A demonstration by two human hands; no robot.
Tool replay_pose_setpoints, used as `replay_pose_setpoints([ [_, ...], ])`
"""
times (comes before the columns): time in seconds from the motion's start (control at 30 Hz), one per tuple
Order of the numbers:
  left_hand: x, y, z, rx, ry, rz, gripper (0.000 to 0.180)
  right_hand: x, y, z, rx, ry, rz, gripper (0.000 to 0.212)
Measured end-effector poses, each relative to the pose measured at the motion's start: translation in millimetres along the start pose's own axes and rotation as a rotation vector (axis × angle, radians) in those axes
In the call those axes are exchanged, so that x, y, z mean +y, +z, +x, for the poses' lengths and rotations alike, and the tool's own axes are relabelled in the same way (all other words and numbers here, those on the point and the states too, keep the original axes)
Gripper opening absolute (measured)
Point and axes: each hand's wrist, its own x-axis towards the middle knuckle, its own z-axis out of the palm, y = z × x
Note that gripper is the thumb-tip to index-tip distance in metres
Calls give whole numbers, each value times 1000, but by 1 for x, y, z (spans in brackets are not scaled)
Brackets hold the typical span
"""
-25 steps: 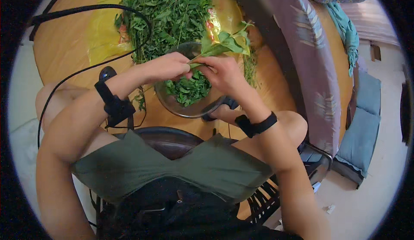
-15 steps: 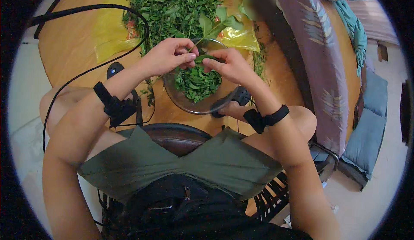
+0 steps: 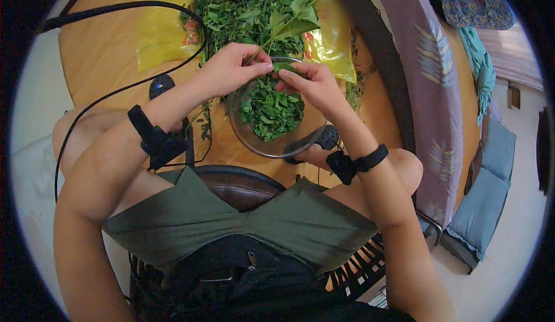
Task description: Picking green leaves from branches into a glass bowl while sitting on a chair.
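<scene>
My left hand (image 3: pixel 234 67) and my right hand (image 3: pixel 309 85) meet over a clear glass bowl (image 3: pixel 245 137) that holds picked green leaves (image 3: pixel 272 111). Both hands pinch one leafy green sprig (image 3: pixel 286 30), whose stem runs up from my fingertips toward a big heap of leafy greens (image 3: pixel 248 7). The heap lies on a yellow plastic bag (image 3: pixel 159 39) spread on the round wooden table (image 3: pixel 98 56). Each wrist wears a black band.
A black cable (image 3: pixel 115 91) curves across the table's left side to a small black device (image 3: pixel 161 84). Another black device (image 3: pixel 326 138) sits by the bowl's right edge. A purple patterned cloth (image 3: pixel 430 79) drapes along the right, with blue cushions (image 3: pixel 485 200) beyond it.
Both hands have stayed together on the sprig above the bowl. The view has shifted, so the bowl and hands sit slightly lower and nearer in the picture.
</scene>
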Motion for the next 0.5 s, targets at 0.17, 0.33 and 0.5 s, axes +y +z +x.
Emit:
replay_pose_setpoints([
  [0.17, -2, -4, -3, -29, -24, 98, 27, -5, 9, 2, 82, -97, -157, 25],
  [0.33, -6, -3, -1, -74, -1, 138, 30, -6, 4, 4, 19, -135, -128, 23],
  [0.5, -4, -1, 0, -101, -9, 154, 31, -5, 4, 3, 8, -148, -134, 19],
])
